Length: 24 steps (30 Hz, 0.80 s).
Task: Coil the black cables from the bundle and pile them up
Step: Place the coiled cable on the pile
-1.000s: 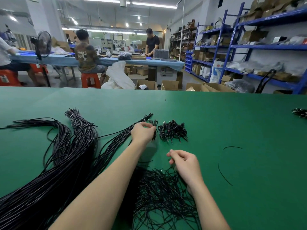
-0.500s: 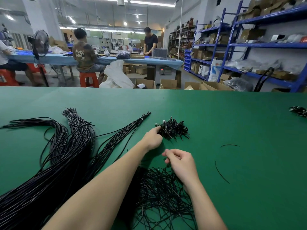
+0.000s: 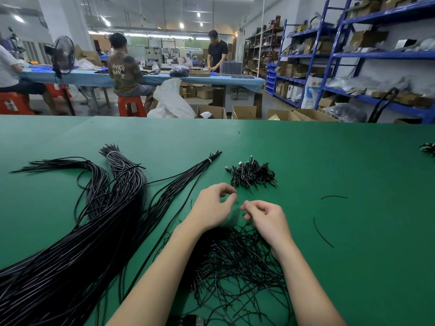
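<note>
Your left hand (image 3: pixel 213 205) and right hand (image 3: pixel 267 220) hovered close together over the green felt-covered table (image 3: pixel 329 161), fingertips facing, just beyond the loose tangle of thin black cable pieces (image 3: pixel 235 262). Left fingers were curled with thumb and forefinger nearly meeting; right fingers were curled inward likewise. Motion blur between the two hands hid whatever they pinched, so I could not tell whether either held a cable. Your forearms covered part of the tangle, and its near edge ran out of frame. The long bundle of black cables (image 3: pixel 77 243) lay to your left, fanned toward three tips, two of them bound by pale ties; its near end was cut off at the lower left corner. The small pile of coiled black cables (image 3: pixel 253 174) sat just beyond your hands, apart from them. Two stray black cable offcuts (image 3: pixel 323 232) lay to the right. A dark clump (image 3: pixel 428 148) at the right edge was cropped and unidentifiable. A seated person's brown shirt (image 3: pixel 123 71) carried pale lettering, too small to read reliably.
</note>
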Tool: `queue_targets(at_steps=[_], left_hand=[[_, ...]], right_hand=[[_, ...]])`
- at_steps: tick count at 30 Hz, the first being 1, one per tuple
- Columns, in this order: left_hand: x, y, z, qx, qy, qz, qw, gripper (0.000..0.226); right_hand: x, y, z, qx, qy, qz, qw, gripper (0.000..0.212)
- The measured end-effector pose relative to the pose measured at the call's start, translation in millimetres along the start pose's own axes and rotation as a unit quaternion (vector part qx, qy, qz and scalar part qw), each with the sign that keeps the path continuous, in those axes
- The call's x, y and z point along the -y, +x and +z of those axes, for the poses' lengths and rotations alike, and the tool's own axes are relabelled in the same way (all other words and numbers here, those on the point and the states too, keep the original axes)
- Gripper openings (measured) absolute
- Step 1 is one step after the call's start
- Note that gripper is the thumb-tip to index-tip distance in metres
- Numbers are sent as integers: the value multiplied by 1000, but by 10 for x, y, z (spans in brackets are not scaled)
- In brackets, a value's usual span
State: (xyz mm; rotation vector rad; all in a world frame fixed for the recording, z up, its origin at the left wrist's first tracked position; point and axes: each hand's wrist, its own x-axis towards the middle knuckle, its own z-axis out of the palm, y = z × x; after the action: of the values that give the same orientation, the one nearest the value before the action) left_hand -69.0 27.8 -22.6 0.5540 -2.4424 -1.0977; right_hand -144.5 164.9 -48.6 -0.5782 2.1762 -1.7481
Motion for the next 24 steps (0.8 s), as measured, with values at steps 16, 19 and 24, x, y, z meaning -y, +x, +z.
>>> queue_targets(at_steps=[16,19,24], left_hand=[[46,-83,-16,23,52,-23,998,9],[54,-89,-34,-24,116,-36,992,17],[64,-124,-76,-53,252,-123,958,37]], right_hand=[[154,-17,-120,22,63,21,998,9],[341,-36,-173,-2,55,-30,998,7],[563,-97,-136,62,13,-80,995,12]])
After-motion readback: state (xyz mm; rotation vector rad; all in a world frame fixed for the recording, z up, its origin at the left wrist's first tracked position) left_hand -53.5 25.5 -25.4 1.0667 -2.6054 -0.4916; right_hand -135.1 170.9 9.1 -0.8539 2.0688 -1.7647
